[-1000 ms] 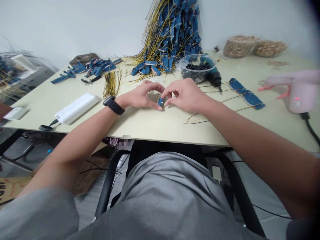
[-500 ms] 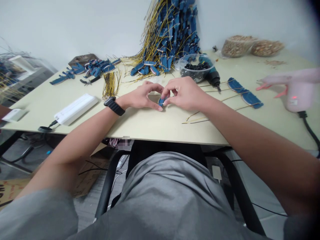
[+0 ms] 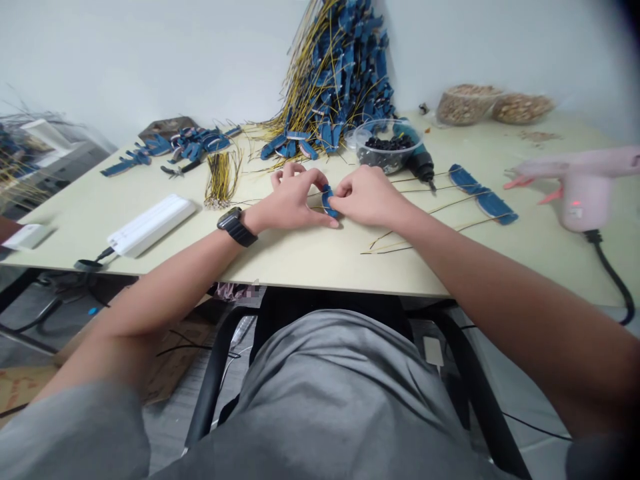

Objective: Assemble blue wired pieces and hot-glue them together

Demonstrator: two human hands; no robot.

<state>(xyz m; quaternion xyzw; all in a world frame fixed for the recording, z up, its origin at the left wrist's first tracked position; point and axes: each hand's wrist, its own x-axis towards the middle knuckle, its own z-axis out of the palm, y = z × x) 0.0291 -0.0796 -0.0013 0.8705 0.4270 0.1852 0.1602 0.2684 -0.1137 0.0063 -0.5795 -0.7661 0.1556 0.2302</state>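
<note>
A small curved blue piece stands between my two hands near the table's middle. My left hand pinches its left side with the fingertips, and my right hand presses it from the right. A black strap watch sits on my left wrist. To the right of my right hand, loose yellow wires and a long blue strip with wires lie on the pale tabletop.
Behind my hands rises a tall heap of blue pieces with yellow wires. Nearby are a plastic bowl of dark beads, a teal-black power drill, a pink glue gun, a wire bundle, pliers and a white box.
The blue piece has risen from low between my fingers and now stands gripped between both hands. My hands have drawn closer together, and the view has tilted slightly.
</note>
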